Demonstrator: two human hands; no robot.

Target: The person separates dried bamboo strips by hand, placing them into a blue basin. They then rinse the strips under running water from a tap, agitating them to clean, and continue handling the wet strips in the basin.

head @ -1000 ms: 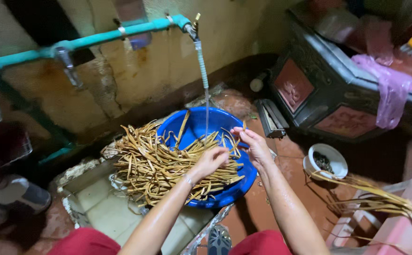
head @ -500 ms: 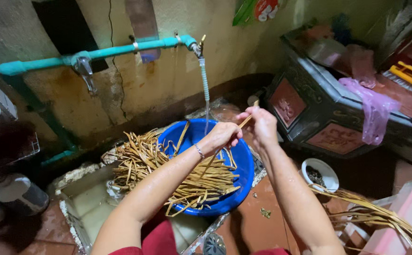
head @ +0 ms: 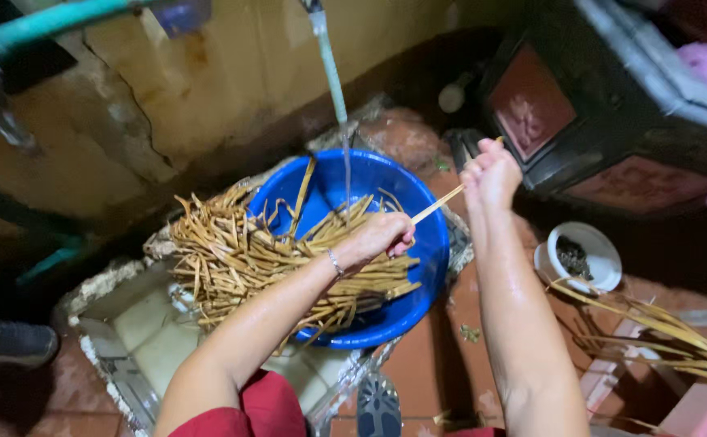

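Blue basin (head: 418, 267); both hands (head: 379, 235) (head: 491, 171) hold one tan strip (head: 438, 204).

Strips (head: 248, 259) lie in the basin (head: 418, 299); bowl (head: 588, 255) to its right.

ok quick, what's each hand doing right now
left hand: closed on one end of a thin strip, over the blue basin.
right hand: closed on the strip's other end.

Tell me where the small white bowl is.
In the head view, the small white bowl sits on the floor at the right, beyond the right hand's forearm, between the blue basin and the dark carved chest.
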